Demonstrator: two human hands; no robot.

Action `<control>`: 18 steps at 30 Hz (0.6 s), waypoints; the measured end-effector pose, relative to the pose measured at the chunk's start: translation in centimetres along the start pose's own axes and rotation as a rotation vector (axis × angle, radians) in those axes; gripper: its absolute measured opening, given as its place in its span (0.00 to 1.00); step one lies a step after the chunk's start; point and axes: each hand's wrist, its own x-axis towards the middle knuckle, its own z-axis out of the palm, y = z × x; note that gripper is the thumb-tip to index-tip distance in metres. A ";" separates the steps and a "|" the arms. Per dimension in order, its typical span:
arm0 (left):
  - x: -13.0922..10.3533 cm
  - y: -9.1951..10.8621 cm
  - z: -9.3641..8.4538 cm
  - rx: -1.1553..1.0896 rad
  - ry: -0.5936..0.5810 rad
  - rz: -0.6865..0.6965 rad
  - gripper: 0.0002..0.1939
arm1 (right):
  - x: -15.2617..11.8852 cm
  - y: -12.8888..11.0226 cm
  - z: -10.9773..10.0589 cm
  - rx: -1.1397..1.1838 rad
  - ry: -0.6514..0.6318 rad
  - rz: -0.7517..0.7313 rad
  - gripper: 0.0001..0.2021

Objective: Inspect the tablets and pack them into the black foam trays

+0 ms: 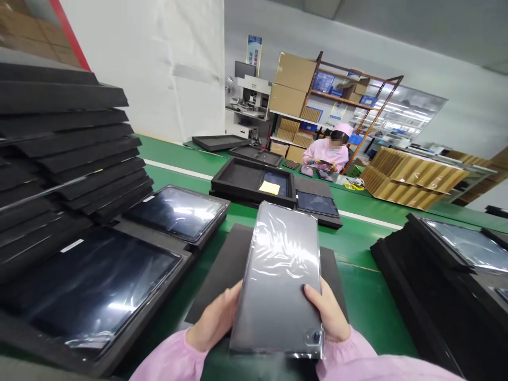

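Green tabletop [365, 291]: tall stack of black trays [67, 98] along its left edge, lower stack of trays [400, 275] toward its right edge. Between them, nearer the front edge, a dark flat sheet [222, 264]. Over the sheet, grey tablet [283, 275] in clear film, lens side up, long sides running toward the far edge; clearance beneath it cannot be judged from where I stand.

Left hand [218, 320]: enters from the near left corner, pink sleeve [170, 360] gathered at the wrist, pressed along the tablet's left side, fingertips hidden. Right hand [331, 312]: enters from the near right corner, thumb laid over the tablet's upper face, fingers mostly hidden at its right side. Both grip the tablet.

Lens [316, 336]: tablet corner closest to the right wrist.
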 end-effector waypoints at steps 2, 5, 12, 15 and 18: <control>-0.3 -0.4 -0.4 -0.074 -0.052 -0.183 0.33 | 1.0 -0.4 0.3 -0.141 -0.014 -0.066 0.30; -0.4 -1.2 -0.5 -0.058 0.046 -0.242 0.28 | 2.3 -0.7 0.8 -0.335 -0.044 -0.098 0.31; -0.4 -2.1 -0.8 0.033 0.188 -0.158 0.21 | 2.4 0.3 0.5 -0.587 0.381 -0.365 0.23; -0.5 -2.1 -0.7 0.046 0.216 -0.182 0.22 | 1.6 0.6 0.6 -0.799 0.374 -0.524 0.17; -0.4 -2.1 -0.6 0.041 0.178 -0.189 0.23 | 1.2 0.8 2.1 -0.919 0.401 -0.686 0.12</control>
